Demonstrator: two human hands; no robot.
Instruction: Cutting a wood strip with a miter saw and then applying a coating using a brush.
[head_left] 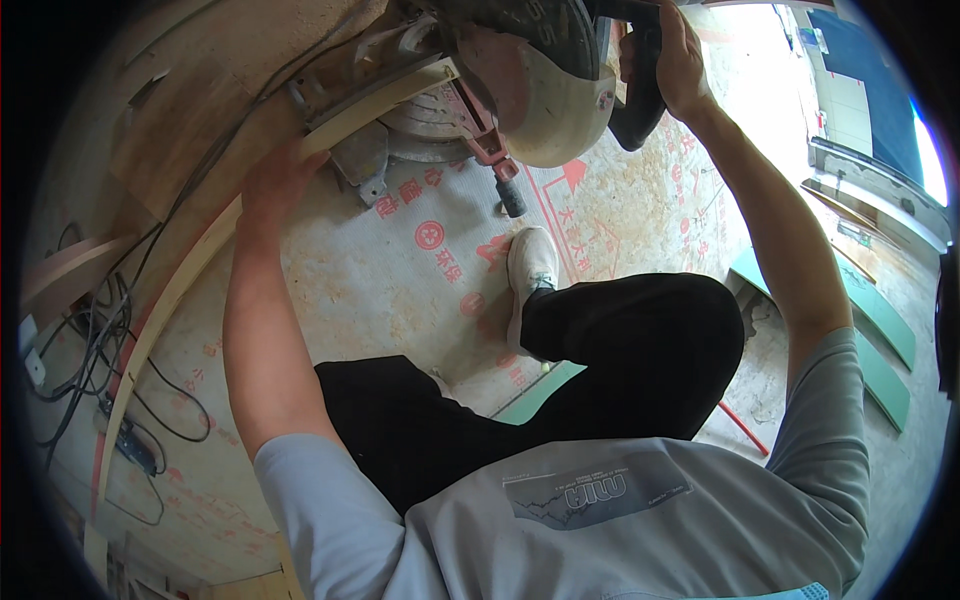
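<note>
A mitre saw [560, 110] stands on the floor at the top of the view, its blade mostly hidden by the guard. High on the right, my right hand [684, 68] is wrapped round the saw's black handle [640, 95]. A long, pale wooden strip [185, 275] runs from the lower left up to the saw, its far end lying across the saw's base beneath the blade housing. Close to the left side of the base, my left hand [278, 185] grips this strip; it is slightly blurred and its fingers are partly hidden.
Black cables [95, 335] lie tangled at the left, beside a dark corded tool [133, 448]. Printed protective sheeting [400, 290] covers the floor, with sawdust on it. Green boards [880, 330] lie at the right. My shoe [532, 262] rests just below the saw's front knob [510, 195].
</note>
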